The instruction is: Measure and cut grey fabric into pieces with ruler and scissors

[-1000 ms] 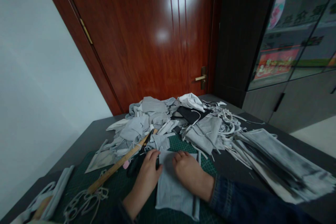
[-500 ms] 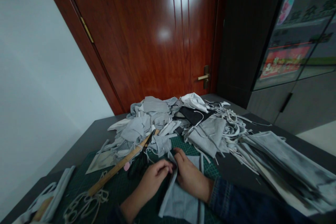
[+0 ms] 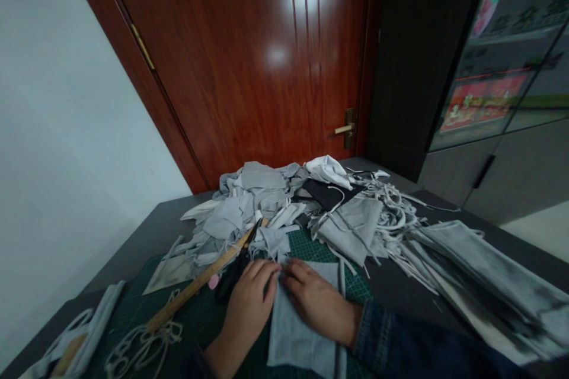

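A grey cloth piece (image 3: 296, 340) lies on the green cutting mat (image 3: 200, 331) in front of me. My left hand (image 3: 252, 296) is at its upper left corner, with thumb and fingers closed on the edge. Across the upper part of the cloth rests my right hand (image 3: 317, 303), its bent fingers meeting the left fingertips at the same corner. The fingertips partly hide the corner between them. Just beyond my left hand are black-handled scissors (image 3: 233, 275), partly covered by the hand.
A wooden ruler (image 3: 202, 281) slants across the mat, near a pink disc (image 3: 214, 282) and a loose cord (image 3: 144, 346). Grey scraps (image 3: 258, 189) are heaped behind. Tangled strips (image 3: 393, 207) and long folded cloths (image 3: 493, 272) lie right. A rolled cloth (image 3: 98, 325) is at left.
The cloth's left edge, raised between my hands before, now lies down flat. My left hand has moved up to the corner, and my right fingers have lowered onto the cloth.
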`<state>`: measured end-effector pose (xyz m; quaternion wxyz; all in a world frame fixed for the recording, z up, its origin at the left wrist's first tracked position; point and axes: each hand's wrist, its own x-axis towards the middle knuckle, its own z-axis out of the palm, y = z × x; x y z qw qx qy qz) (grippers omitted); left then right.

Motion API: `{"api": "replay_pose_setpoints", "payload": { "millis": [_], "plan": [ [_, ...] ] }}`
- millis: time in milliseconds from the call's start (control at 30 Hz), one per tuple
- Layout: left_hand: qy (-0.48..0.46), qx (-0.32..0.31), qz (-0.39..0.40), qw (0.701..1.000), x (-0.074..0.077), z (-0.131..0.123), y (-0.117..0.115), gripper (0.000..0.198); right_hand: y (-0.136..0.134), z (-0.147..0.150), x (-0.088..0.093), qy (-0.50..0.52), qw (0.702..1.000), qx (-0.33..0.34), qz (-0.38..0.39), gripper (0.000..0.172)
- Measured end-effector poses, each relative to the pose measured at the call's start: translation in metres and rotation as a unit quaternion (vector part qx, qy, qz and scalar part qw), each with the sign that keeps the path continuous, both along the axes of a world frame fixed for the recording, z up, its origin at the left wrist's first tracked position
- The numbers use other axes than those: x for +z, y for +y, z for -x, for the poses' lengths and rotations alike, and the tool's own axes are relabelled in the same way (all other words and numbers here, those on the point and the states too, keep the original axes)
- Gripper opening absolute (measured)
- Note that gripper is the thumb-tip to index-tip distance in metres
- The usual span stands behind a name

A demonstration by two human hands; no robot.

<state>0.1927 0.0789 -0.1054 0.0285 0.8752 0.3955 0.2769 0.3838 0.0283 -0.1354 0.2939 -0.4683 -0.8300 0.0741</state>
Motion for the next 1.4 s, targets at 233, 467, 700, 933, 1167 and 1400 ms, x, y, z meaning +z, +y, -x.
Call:
{"api": "replay_pose_setpoints", "payload": {
  "millis": [233,467,700,933,1167,1400],
  "plan": [
    [0.116,0.03,0.002,0.993,-0.017,-0.002,0.0,0.051,-0.002,-0.001,-0.019,-0.071,0.997,0.003,-0.034,0.065],
    [0.15,0.116,-0.084,0.978,-0.022,0.004,0.009,0.051,-0.013,0.0,-0.03,-0.08,0.996,-0.027,-0.018,0.066],
    [0.201,-0.022,-0.039,0.979,-0.016,-0.003,-0.014,0.062,-0.032,0.008,-0.027,-0.086,0.993,-0.072,0.029,0.074],
    [0.261,0.017,0.001,0.965,-0.021,0.009,-0.016,0.055,-0.036,0.0,0.005,-0.149,0.978,-0.07,0.127,0.071],
    [0.242,0.002,0.028,0.97,-0.018,0.011,-0.008,0.058,-0.002,0.016,0.036,-0.209,0.974,-0.073,0.05,0.029],
    [0.139,0.004,0.055,0.989,0.008,0.02,0.003,0.045,0.014,0.016,-0.014,-0.087,0.995,-0.019,-0.035,0.055]
  ]
}}
